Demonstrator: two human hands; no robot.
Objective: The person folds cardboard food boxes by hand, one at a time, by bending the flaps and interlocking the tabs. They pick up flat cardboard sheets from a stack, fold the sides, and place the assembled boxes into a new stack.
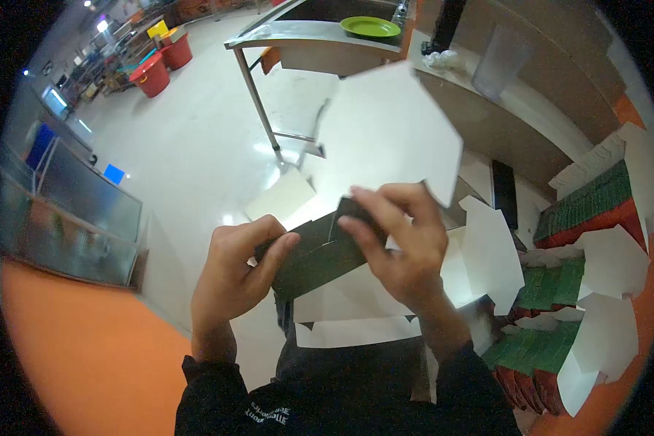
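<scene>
Between my two hands is a dark green folded carton (314,265), tilted up to the right. My left hand (238,270) grips its left end with thumb and bent fingers. At the upper right end, my right hand (407,243) pinches a dark flap between thumb and fingers. Below and behind the carton is an open white cardboard box (341,294), its large white lid (392,131) standing up at the far side. My hands and the carton cover much of that box's inside.
To the right, several open white boxes (609,265) hold rows of green and red packets (552,352). A dark phone-like slab (503,195) and a clear plastic cup (500,62) are nearby. Farther off are a steel sink (298,33), a green plate (370,27) and red tubs (151,75).
</scene>
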